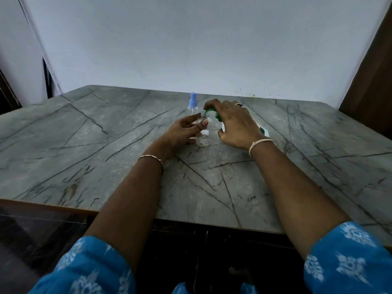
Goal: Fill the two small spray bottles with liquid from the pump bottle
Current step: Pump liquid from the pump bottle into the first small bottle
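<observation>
under the right hand (235, 124), pump bottle (263, 130)

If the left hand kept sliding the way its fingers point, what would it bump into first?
The left hand is already holding the small clear open-topped bottle, with fingers pointing right. Beyond that, it would probably meet the green-and-white pump bottle under the right hand, though depth is hard to judge.
</observation>
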`<state>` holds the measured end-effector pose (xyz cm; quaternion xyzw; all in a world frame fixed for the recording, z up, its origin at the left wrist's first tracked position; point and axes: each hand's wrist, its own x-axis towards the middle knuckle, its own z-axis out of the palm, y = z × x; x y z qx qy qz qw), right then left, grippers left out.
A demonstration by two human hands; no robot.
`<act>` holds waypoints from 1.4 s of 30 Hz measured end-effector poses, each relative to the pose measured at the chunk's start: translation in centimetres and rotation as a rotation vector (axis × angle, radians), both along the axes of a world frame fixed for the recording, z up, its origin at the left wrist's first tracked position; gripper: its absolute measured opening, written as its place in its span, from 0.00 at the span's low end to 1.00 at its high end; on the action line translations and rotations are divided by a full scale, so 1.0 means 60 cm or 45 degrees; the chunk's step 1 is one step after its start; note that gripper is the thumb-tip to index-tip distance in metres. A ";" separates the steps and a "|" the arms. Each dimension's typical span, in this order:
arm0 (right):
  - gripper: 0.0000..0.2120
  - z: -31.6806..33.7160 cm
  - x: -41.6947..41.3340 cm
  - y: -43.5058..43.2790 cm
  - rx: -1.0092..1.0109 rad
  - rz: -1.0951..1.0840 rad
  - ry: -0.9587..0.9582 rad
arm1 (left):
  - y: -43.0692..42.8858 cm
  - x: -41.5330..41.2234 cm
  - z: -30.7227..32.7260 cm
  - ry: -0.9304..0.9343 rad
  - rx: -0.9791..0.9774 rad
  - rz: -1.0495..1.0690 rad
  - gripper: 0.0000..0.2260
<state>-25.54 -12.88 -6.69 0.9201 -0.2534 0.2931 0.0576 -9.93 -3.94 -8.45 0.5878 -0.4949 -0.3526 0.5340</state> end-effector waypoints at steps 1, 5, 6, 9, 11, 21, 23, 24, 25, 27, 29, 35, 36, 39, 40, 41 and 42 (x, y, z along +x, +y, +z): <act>0.33 -0.001 -0.003 -0.001 -0.013 -0.003 0.013 | -0.001 0.001 -0.001 0.013 0.006 -0.002 0.21; 0.35 -0.002 -0.011 -0.004 -0.016 0.010 0.014 | -0.004 0.003 -0.004 0.015 0.014 -0.010 0.20; 0.34 -0.002 -0.011 -0.004 -0.010 0.010 0.013 | -0.005 0.004 -0.004 0.017 0.013 -0.007 0.20; 0.33 -0.001 -0.007 -0.002 0.000 0.002 0.003 | -0.004 0.004 -0.003 0.010 0.014 -0.003 0.20; 0.32 -0.001 -0.003 -0.002 0.000 -0.001 -0.014 | -0.003 0.001 -0.002 0.003 0.011 0.000 0.21; 0.35 -0.003 -0.006 -0.005 -0.046 -0.011 0.022 | -0.006 0.004 -0.005 0.003 0.000 -0.006 0.21; 0.36 -0.004 -0.010 -0.007 -0.031 -0.004 0.021 | -0.008 0.005 -0.006 -0.017 0.003 -0.008 0.21; 0.35 -0.004 -0.010 -0.007 -0.026 -0.001 0.017 | -0.008 0.005 -0.006 -0.019 0.005 -0.008 0.21; 0.34 -0.003 -0.010 -0.006 -0.020 0.002 0.013 | -0.008 0.005 -0.006 -0.015 0.005 -0.009 0.21; 0.33 -0.001 -0.006 -0.004 -0.004 0.009 0.000 | -0.006 0.004 -0.005 -0.013 -0.001 -0.014 0.21; 0.31 0.001 -0.002 -0.004 0.011 0.013 -0.021 | -0.005 0.002 -0.003 -0.004 -0.012 -0.017 0.20; 0.32 -0.002 -0.001 -0.004 -0.019 0.005 0.001 | -0.008 0.004 -0.006 0.022 0.002 -0.022 0.22; 0.33 -0.003 -0.003 -0.005 -0.037 0.005 0.012 | -0.007 0.003 -0.006 0.017 0.000 -0.022 0.22; 0.34 -0.003 -0.007 -0.007 -0.050 0.012 0.015 | -0.005 0.001 -0.004 0.004 -0.009 -0.020 0.22; 0.34 -0.003 -0.007 -0.007 -0.047 0.011 0.016 | -0.005 0.001 -0.004 0.006 -0.011 -0.017 0.22; 0.34 -0.002 -0.006 -0.006 -0.041 0.009 0.017 | -0.006 0.001 -0.004 0.000 -0.011 -0.015 0.23; 0.33 -0.001 -0.005 -0.005 -0.033 0.005 0.018 | -0.005 0.002 -0.005 -0.014 -0.010 -0.011 0.23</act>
